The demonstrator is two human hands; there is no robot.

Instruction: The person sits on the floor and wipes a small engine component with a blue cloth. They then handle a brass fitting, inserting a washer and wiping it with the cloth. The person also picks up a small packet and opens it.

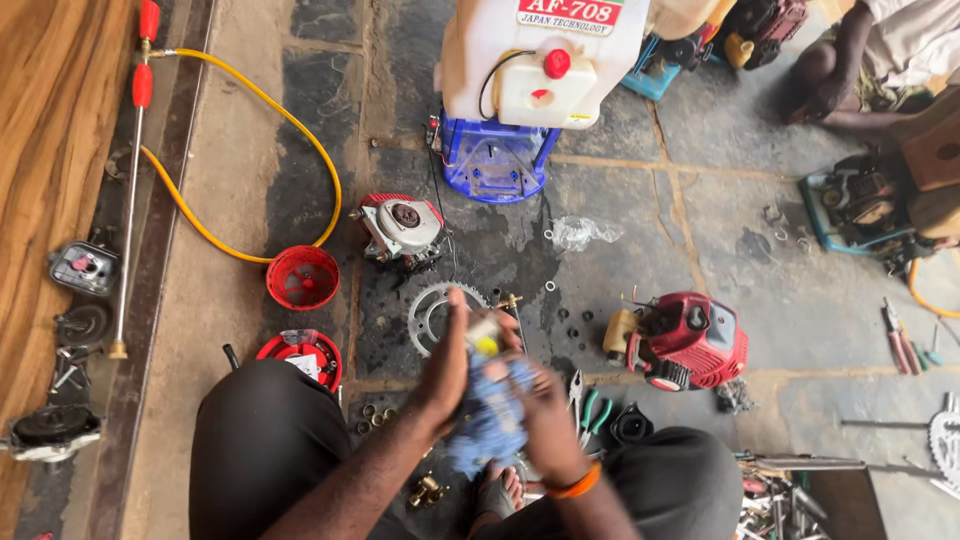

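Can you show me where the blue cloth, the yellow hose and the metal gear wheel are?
Blue cloth [490, 415], head view, middle of the cloth.
Yellow hose [300, 130], head view, top of its curve.
Gear wheel [425, 310], head view, its toothed left rim.

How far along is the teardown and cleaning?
Done: small engine, red engine and sprocket lie apart on the floor, washers scattered. In hand: left hand and right hand hold a small part in a blue rag. Left: nothing looks reassembled.

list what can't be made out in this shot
- Small part in the left hand: head view, motion blur and the blue cloth hide its shape.
- Right hand: blurred, grip unclear.
- White sprayer tank: cut off by the top edge.
- Another person: cut off at the top right corner.
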